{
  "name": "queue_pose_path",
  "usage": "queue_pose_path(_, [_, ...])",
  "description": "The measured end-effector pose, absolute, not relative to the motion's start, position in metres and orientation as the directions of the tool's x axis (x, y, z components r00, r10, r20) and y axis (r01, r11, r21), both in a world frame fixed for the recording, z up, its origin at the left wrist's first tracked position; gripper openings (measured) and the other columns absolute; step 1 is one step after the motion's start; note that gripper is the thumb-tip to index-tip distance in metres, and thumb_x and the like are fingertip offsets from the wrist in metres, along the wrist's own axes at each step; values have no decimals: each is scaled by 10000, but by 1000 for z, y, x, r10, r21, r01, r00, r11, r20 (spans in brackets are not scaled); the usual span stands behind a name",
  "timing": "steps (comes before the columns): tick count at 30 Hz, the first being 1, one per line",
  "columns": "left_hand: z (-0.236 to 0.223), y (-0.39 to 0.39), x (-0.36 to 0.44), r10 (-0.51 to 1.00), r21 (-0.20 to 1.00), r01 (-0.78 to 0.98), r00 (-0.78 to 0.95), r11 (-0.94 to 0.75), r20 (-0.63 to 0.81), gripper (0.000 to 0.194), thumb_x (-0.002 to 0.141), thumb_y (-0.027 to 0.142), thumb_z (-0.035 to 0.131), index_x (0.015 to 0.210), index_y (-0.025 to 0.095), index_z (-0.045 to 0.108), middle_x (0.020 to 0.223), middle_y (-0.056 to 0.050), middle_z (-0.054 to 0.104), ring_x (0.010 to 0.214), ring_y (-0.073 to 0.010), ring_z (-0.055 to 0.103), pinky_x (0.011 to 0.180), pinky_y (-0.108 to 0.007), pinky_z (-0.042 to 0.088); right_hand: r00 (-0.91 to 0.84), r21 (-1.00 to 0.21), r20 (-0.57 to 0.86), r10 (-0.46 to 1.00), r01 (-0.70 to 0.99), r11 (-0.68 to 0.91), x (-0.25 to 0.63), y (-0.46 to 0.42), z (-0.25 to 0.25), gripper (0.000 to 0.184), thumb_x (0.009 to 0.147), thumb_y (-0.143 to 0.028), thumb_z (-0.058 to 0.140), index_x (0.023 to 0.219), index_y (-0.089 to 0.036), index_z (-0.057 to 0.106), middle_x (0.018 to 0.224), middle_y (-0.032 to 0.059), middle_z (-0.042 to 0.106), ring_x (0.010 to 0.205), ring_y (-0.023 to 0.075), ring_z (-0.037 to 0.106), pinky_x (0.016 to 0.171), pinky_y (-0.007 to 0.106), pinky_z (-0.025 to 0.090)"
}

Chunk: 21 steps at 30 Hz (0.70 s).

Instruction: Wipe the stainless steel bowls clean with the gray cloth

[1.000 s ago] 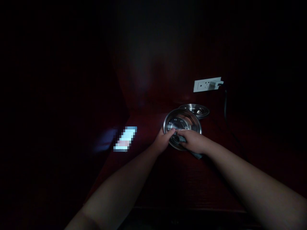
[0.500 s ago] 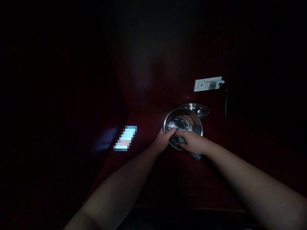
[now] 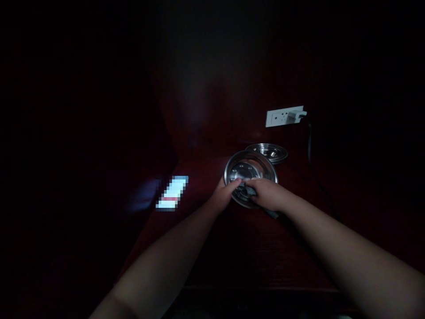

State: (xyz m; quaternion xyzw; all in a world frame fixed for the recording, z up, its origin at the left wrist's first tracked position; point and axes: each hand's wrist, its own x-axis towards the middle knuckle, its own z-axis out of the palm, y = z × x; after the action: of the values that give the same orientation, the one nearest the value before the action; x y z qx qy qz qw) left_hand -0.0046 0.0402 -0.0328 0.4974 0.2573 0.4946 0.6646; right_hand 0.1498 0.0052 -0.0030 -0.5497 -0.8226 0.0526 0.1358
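A shiny metal bowl (image 3: 265, 166) is tilted so that its inside faces me. My left hand (image 3: 223, 192) grips its left rim, the thumb over the edge and the other fingers hidden behind. My right hand (image 3: 267, 194) reaches into the lower part of the bowl, closed on a dark greyish cloth (image 3: 246, 190) that lies against the inner wall. A greenish-grey corner of fabric shows below the right wrist; whether it belongs to the same cloth I cannot tell.
Behind the bowl, a round metal lid or plate (image 3: 277, 153) lies on the dark red table (image 3: 239, 248). A lit, pixelated phone-like screen (image 3: 172, 193) is to the left. On the wall, a white socket (image 3: 275, 117) holds a plug with a hanging cable (image 3: 310, 146).
The view has shifted slightly, so the things on the right sit a little further left. My right hand has moved slightly with the cloth inside the bowl; the left still grips the rim.
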Motion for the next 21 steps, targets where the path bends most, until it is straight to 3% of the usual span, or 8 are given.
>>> queue_pose_path(9, [-36, 42, -5, 940, 916, -401, 316, 14, 124, 567, 645, 279, 706, 1176, 183, 532, 1058, -80, 655, 972, -229, 603, 910, -402, 421, -426, -404, 180, 887, 790, 461, 146, 4, -7, 258, 723, -216, 570, 977, -194, 602, 983, 73, 645, 899, 208, 585, 800, 304, 420])
queue_pose_path(21, [-33, 43, -4, 944, 889, -448, 324, 91, 67, 472, 686, 371, 664, 1093, 146, 578, 1029, -96, 665, 931, -222, 619, 889, -382, 434, -400, -361, 194, 895, 820, 445, 145, 3, -5, 232, 727, -211, 555, 953, -182, 603, 965, 84, 640, 897, 208, 583, 798, 306, 414])
